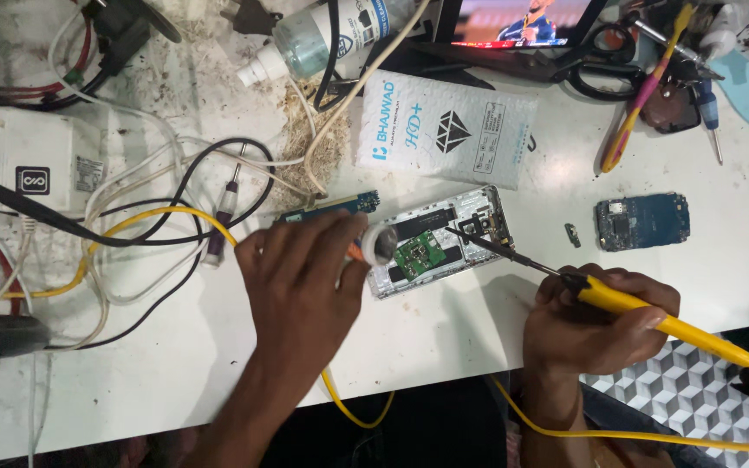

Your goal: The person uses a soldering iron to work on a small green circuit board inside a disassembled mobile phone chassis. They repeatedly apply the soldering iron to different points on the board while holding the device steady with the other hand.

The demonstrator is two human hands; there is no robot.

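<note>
1. Fingers (604,299) of the right hand (595,321) are curled tight around the yellow handle of a soldering iron (643,314), whose dark tip reaches left and far to the upper part of an opened phone (439,241).
2. Fingers (340,234) of the left hand (301,282) are bent together and pinch a small round silvery thing (383,245) with an orange bit beside it; what it is I cannot tell. They hold it at the left end of the opened phone.
3. The opened phone lies tilted in the middle of the white worktop (444,338), between the two hands, its silver frame bare and a green circuit board (420,254) showing inside.
4. A narrow blue board (348,206) lies just far of the left hand's fingers.
5. A white padded pouch (446,130) lies far of the phone, and a clear plastic bottle (322,39) farther left of it.
6. A blue circuit board (641,221) lies to the right, well apart from the phone, with a small dark part (572,234) between them.
7. Scissors (600,61) and screwdrivers (708,108) lie at the far right.
8. A tangle of wires (149,217) and a white adapter (45,160) fill the left side.
</note>
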